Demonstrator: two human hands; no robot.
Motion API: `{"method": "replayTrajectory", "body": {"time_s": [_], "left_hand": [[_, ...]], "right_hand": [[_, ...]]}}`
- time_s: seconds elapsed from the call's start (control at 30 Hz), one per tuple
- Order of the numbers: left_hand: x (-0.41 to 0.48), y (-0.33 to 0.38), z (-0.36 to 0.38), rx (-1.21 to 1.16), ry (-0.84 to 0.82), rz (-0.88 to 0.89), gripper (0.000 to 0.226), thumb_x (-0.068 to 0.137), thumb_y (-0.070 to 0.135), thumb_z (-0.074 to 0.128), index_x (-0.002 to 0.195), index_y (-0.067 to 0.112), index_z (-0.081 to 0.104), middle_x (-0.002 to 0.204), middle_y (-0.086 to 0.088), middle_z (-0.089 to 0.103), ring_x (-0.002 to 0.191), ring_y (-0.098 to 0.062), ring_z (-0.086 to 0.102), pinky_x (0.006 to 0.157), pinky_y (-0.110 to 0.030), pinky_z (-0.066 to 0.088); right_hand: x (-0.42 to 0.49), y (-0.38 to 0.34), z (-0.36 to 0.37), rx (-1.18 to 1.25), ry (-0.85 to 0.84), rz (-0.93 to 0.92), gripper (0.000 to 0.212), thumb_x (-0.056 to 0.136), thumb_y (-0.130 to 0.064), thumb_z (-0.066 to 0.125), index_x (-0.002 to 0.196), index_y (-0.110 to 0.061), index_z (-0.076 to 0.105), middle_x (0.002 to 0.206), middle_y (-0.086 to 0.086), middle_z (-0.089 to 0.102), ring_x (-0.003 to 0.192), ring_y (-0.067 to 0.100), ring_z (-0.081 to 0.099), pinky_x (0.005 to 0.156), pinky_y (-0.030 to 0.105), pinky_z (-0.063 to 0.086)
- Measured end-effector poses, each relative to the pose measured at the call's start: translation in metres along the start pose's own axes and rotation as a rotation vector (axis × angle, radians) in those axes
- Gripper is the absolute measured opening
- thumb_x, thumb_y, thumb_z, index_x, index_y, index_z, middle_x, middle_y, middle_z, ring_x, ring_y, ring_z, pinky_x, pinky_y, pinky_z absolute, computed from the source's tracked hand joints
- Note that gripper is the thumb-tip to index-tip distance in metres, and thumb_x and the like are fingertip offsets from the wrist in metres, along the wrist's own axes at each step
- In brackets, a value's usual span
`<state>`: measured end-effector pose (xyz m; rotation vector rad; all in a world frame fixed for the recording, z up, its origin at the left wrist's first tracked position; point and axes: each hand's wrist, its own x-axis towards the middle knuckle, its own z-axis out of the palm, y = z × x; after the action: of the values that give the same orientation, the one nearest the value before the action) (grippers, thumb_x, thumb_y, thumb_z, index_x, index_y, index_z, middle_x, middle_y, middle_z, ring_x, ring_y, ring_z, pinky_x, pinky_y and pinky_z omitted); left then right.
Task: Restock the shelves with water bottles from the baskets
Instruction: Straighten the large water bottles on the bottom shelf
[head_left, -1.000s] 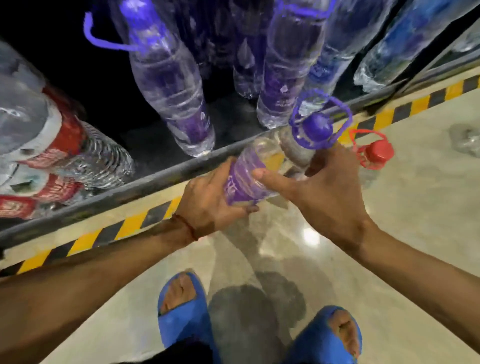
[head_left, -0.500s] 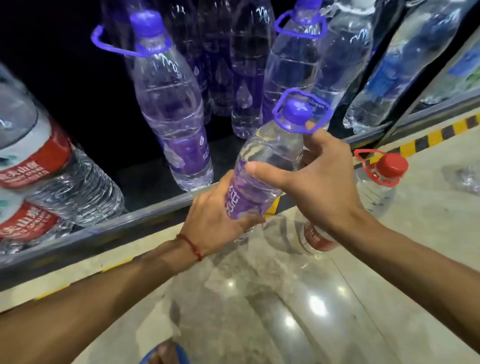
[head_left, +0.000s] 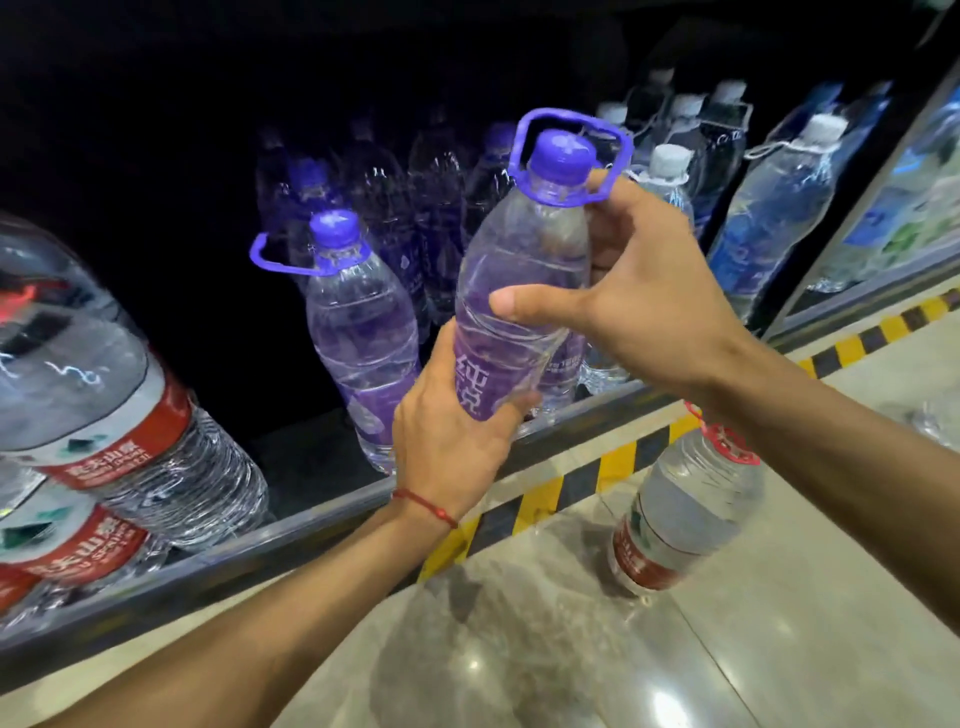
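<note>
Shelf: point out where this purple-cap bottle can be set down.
Bare shelf floor lies behind the front rail, between the red-label bottles and the standing purple-cap bottle. Crowded: the purple rows behind it and the white-cap bottles to the right. The left hand and right hand grip the held bottle.

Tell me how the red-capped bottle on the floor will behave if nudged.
The red-capped bottle looks full, so probably heavy. Tall on a glossy floor, it may slide from a low push and tip from a high one. Once down, its round body would likely roll.
</note>
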<state>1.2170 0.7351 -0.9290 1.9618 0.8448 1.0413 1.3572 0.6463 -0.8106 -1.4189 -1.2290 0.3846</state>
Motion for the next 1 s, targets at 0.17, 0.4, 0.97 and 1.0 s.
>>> {"method": "replayTrajectory", "body": {"time_s": [0.17, 0.4, 0.97, 1.0], "left_hand": [[0.006, -0.003, 0.017, -0.035, 0.096, -0.046, 0.079, 0.071, 0.059, 0.082, 0.14, 0.045, 0.047, 0.114, 0.019, 0.071, 0.108, -0.009, 0.068, 0.092, -0.042, 0.056], [0.014, -0.018, 0.042, -0.028, 0.218, -0.172, 0.09, 0.068, 0.058, 0.085, 0.146, 0.036, 0.047, 0.126, 0.012, 0.069, 0.118, -0.015, 0.063, 0.099, -0.045, 0.053], [0.015, -0.039, 0.046, 0.05, 0.162, -0.246, 0.096, 0.067, 0.066, 0.081, 0.149, 0.035, 0.041, 0.135, 0.008, 0.065, 0.124, -0.021, 0.059, 0.102, -0.051, 0.05], [0.015, -0.039, 0.046, 0.043, 0.157, -0.25, 0.096, 0.067, 0.067, 0.08, 0.149, 0.035, 0.04, 0.135, 0.008, 0.064, 0.125, -0.021, 0.059, 0.103, -0.05, 0.05]], "right_hand": [[0.018, 0.005, -0.004, -0.047, -0.095, -0.02, 0.069, 0.075, -0.012, 0.094, 0.135, -0.009, 0.06, 0.123, 0.0, 0.074, 0.114, 0.014, 0.072, 0.102, 0.039, 0.057], [0.023, 0.029, 0.006, -0.254, -0.013, -0.045, 0.075, 0.067, -0.033, 0.098, 0.134, -0.023, 0.066, 0.131, -0.003, 0.067, 0.124, 0.013, 0.063, 0.109, 0.038, 0.05], [0.032, 0.059, 0.021, -0.136, -0.029, -0.012, 0.07, 0.076, -0.014, 0.092, 0.139, -0.01, 0.062, 0.133, -0.012, 0.069, 0.125, -0.004, 0.061, 0.112, 0.027, 0.047], [0.033, 0.06, 0.022, -0.122, -0.035, -0.01, 0.071, 0.077, -0.011, 0.091, 0.141, -0.01, 0.059, 0.135, -0.014, 0.065, 0.125, -0.008, 0.058, 0.113, 0.021, 0.044]]}}
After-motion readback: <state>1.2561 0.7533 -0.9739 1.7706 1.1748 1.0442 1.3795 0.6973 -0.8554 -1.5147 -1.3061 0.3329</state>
